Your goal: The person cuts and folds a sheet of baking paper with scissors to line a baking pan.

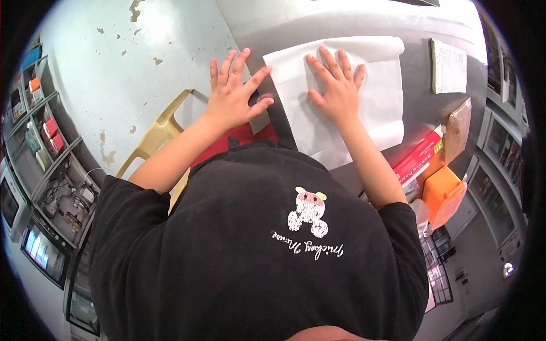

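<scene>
White paper point(380, 99) lies spread on the grey table point(420, 108), just in front of the person. Its far edge curls up, which is probably why the right hand point(336, 90) rests palm-down on it: fingers spread apart, gripping nothing, seemingly holding the paper flat. The left hand point(232, 94) also has its fingers apart and holds nothing; it is just beside the paper's left edge, though from where I stand I can't tell whether a fingertip touches. Baking paper box point(420, 158), orange container point(443, 194) and notepad point(449, 67) sit off to the right, presumably leaving working room.
</scene>
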Motion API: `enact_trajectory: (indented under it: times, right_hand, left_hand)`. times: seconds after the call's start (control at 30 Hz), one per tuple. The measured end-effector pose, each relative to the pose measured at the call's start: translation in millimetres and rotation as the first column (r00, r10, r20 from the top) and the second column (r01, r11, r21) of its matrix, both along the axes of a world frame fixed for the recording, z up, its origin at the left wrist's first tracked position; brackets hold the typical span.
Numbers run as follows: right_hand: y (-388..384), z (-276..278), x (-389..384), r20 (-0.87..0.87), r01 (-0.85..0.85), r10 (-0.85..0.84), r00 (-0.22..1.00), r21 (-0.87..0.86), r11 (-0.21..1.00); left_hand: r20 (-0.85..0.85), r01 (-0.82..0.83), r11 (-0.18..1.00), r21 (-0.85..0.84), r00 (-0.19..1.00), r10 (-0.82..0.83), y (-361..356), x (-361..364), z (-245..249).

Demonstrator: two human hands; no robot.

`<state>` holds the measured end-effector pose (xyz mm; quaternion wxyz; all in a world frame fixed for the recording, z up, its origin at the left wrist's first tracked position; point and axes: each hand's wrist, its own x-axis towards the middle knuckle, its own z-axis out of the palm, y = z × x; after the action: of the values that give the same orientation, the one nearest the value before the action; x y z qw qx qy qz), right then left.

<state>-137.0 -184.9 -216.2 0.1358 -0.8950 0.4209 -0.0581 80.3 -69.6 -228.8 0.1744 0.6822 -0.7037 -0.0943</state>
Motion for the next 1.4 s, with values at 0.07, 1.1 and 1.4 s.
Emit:
enact_trajectory:
  times: [0.07,1.1,1.4]
  right_hand:
    - [0,0,0,-0.007,0.004,-0.004,1.0,0.005,1.0]
    - [0,-2,-1,-0.009,-0.001,0.001,1.0,-0.007,1.0]
    - [1,-1,-1,-0.015,-0.001,0.001,1.0,-0.01,1.0]
  left_hand:
    - [-0.033,-0.028,0.999,0.032,0.999,0.029,-2,-2,3]
    - [0.027,0.013,1.0,0.021,1.0,-0.014,-3,0,-5]
    - [0.005,0.005,1.0,-0.004,1.0,-0.005,-5,-1,0]
